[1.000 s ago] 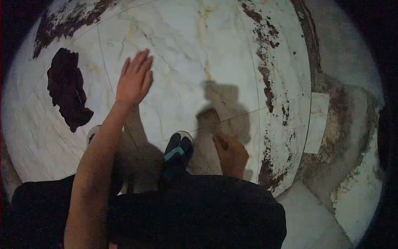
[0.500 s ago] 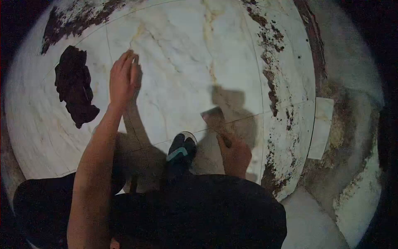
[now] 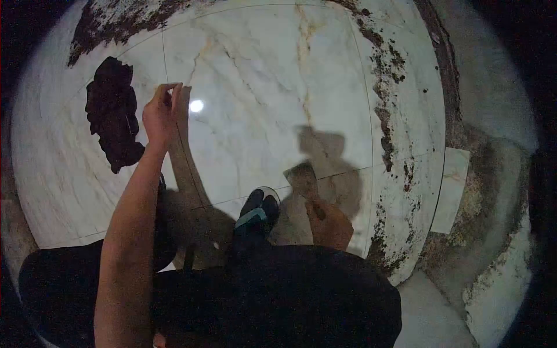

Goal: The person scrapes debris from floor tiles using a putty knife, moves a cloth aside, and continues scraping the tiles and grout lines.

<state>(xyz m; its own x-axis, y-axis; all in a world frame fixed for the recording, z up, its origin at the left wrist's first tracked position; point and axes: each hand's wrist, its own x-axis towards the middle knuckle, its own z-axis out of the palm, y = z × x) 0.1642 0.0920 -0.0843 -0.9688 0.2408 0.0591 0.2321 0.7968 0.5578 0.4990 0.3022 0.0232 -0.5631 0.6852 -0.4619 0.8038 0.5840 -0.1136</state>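
Observation:
My left hand (image 3: 159,116) is over the pale marbled tile floor (image 3: 249,98), near a joint line, thumb and fingertips drawn together in a pinch. Whatever sits between those fingertips is too small to make out. Just left of it lies a crumpled dark cloth (image 3: 113,116). Low on the right, my right hand (image 3: 331,226) grips a putty knife (image 3: 303,178), its broad blade pointing up and to the left over the tiles. My shoe (image 3: 255,211) is planted between the two hands.
Dark crumbly dirt (image 3: 119,23) covers the far left tiles. More dirt (image 3: 386,124) runs in a strip down the right side. Beyond the tile edge, a loose tile strip (image 3: 451,191) lies by rough ground. A bright light spot (image 3: 196,106) shines on the floor.
My left hand has drawn slightly back and its fingers have closed from flatter on the tile into a pinch. A bright reflection now shows beside it. The putty knife stays in my right hand.

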